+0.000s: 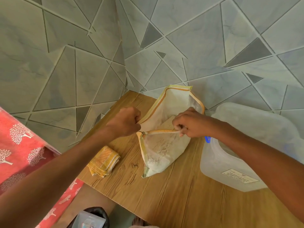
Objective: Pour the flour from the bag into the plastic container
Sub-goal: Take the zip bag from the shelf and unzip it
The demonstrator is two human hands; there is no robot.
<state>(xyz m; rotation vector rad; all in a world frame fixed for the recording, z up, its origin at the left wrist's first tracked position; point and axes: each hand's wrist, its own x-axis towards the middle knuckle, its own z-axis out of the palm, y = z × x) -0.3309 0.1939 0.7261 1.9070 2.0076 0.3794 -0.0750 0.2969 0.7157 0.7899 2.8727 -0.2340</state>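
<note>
A translucent flour bag (162,150) with yellow zip edging stands on the wooden table (172,195), its mouth spread wide and pale flour visible inside. My left hand (125,123) grips the left rim of the mouth in a fist. My right hand (185,125) pinches the near rim on the right side. A clear plastic container (218,163) with a white label stands to the right of the bag, partly hidden by my right forearm.
A large translucent lid or tub (256,122) sits behind the container against the tiled wall. A folded yellow cloth (104,161) lies left of the bag. A red patterned fabric (21,145) covers something at the left. Below the table edge sits a dark object (92,218).
</note>
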